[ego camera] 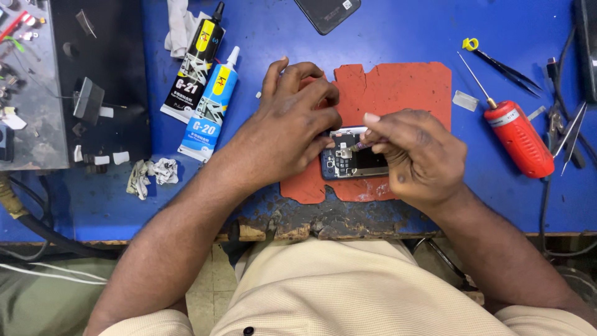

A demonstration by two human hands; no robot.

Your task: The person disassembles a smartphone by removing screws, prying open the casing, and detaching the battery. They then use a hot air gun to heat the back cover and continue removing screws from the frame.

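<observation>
An opened phone [348, 163] with its inner boards showing lies on a worn red mat [398, 90] near the front of the blue bench. My left hand [289, 124] rests over the phone's left end and presses it down with curled fingers. My right hand [416, 155] covers the phone's right end and pinches a thin tool [359, 145] whose tip touches the board. Much of the phone is hidden under both hands.
Two glue tubes, one black [196, 62] and one white-blue [211, 106], lie at left beside crumpled tissue [152, 174]. A red screwdriver [516, 134], tweezers [504, 65] and cables sit at right. A dark phone [326, 12] lies at the far edge. A black box [99, 81] stands far left.
</observation>
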